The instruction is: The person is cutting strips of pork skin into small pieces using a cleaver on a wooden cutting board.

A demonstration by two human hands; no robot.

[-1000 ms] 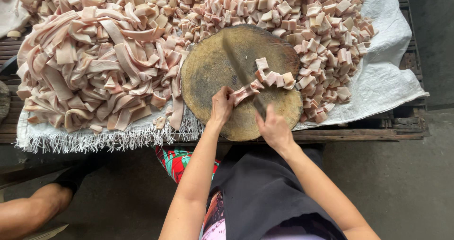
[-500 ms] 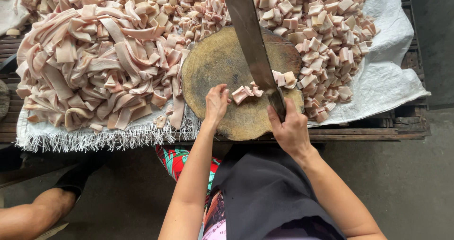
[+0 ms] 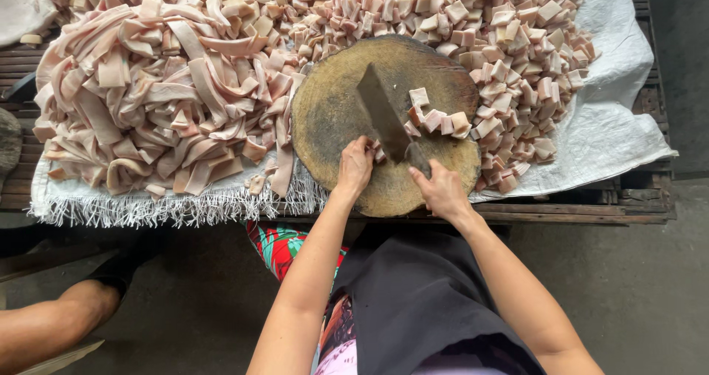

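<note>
A round wooden chopping block (image 3: 332,117) lies on the bench in front of me. My right hand (image 3: 442,190) grips the handle of a cleaver (image 3: 382,113), its blade down on the block and angled away to the left. My left hand (image 3: 356,164) presses a short pink strip of meat against the blade's near end. Several cut pink cubes (image 3: 439,120) lie on the block just right of the blade.
A heap of long pink strips (image 3: 162,94) fills the left of a white woven sheet (image 3: 628,124); a pile of cut cubes (image 3: 509,43) spreads behind and right of the block. Another person's leg (image 3: 52,323) shows at lower left. The slatted bench edge (image 3: 576,211) runs along the front.
The cleaver, raised high half a second ago, has come down onto the block. My left hand has stayed on the strip at the block's near side.
</note>
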